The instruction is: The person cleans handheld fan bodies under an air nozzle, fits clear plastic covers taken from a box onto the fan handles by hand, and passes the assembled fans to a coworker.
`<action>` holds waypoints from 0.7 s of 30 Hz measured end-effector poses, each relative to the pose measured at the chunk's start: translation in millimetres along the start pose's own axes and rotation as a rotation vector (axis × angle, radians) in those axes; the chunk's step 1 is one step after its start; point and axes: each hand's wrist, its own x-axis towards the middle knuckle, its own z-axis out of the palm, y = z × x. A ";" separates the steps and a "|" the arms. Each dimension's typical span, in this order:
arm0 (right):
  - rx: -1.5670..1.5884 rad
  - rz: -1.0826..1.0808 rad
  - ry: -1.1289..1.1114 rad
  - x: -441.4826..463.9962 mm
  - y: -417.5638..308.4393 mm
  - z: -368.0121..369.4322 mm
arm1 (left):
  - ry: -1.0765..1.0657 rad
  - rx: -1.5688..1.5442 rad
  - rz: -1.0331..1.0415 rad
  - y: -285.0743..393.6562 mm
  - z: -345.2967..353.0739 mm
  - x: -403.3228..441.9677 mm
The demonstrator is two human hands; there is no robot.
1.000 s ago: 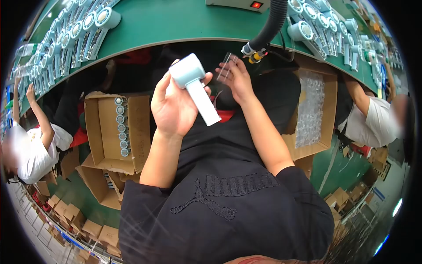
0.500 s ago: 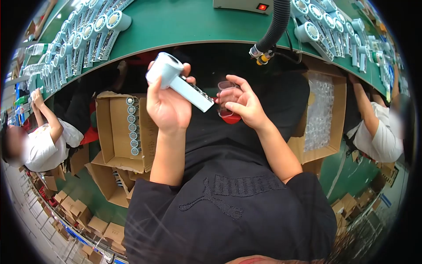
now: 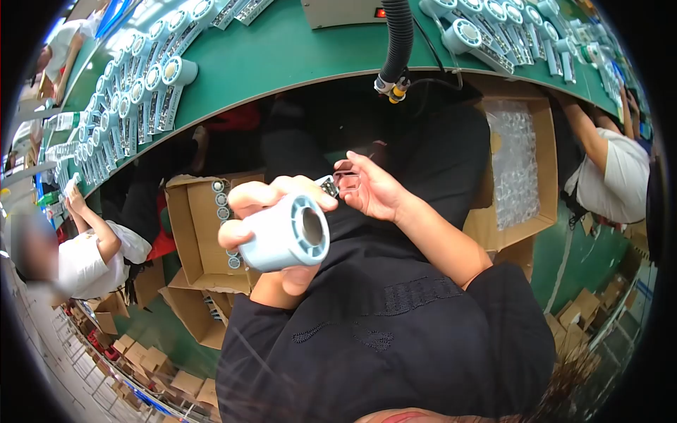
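A light blue, fan-like device (image 3: 278, 236) is gripped in my left hand (image 3: 271, 204), its round slotted end with a dark centre turned up toward the camera. Part of its handle with a circuit board (image 3: 328, 186) shows beyond my fingers and points toward my right hand (image 3: 377, 190). Between the fingers and thumb of that hand is a clear plastic piece (image 3: 347, 181), close to the handle's end. Whether the two touch cannot be made out.
Rows of similar devices (image 3: 176, 70) lie on the green bench (image 3: 282, 53). A black hose (image 3: 399, 42) hangs at its edge. Cardboard boxes stand on the left (image 3: 190, 233) and right (image 3: 546, 176), the right one holding clear plastic pieces. People sit on both sides.
My left hand has turned over and moved nearer the camera, swinging the device's round end up into view. The clear piece has stayed in my right hand. The camera view has shifted.
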 end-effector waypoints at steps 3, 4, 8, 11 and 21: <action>-0.144 0.029 0.105 -2.5 12.3 16.6 | -0.068 -0.030 -0.086 -5.5 2.6 -5.8; -0.137 0.025 0.105 -3.1 15.3 18.7 | -0.072 -0.032 -0.093 -6.1 2.3 -8.0; -0.249 0.019 0.148 -5.9 19.3 24.1 | -0.040 -0.038 -0.088 -12.8 1.3 -15.4; -0.295 0.047 0.157 -12.2 16.6 25.4 | -0.036 -0.030 -0.106 -14.6 -1.2 -16.7; -0.596 0.023 0.180 -32.0 12.9 52.5 | -0.029 0.149 -0.285 -26.7 -7.2 -24.9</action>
